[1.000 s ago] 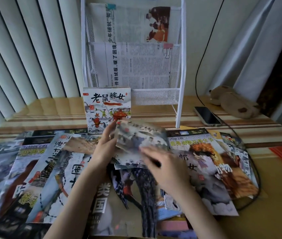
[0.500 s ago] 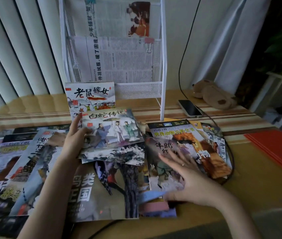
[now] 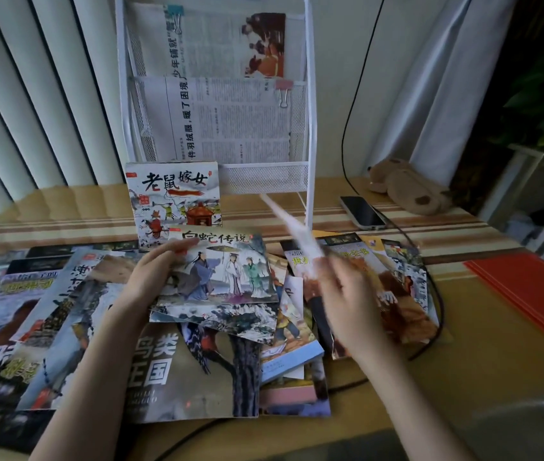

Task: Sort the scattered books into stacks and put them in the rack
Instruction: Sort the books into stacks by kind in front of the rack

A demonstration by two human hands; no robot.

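Right hand (image 3: 347, 294) grip: now pinching thin book (image 3: 293, 234), lifted edge-on, blurred mid-swing; half second ago it lay flat on pile. Left hand (image 3: 150, 277) grips small stack (image 3: 220, 281), white-snake cover on top, unchanged. Judgement: another small book joining stack. Rack (image 3: 264, 178) bottom tier holds none; big magazines (image 3: 64, 327) unsorted on tabletop (image 3: 463, 361).

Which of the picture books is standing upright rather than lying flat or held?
The one titled 老鼠嫁女, propped upright at the foot of the white rack. The others lie flat or are in the hands.
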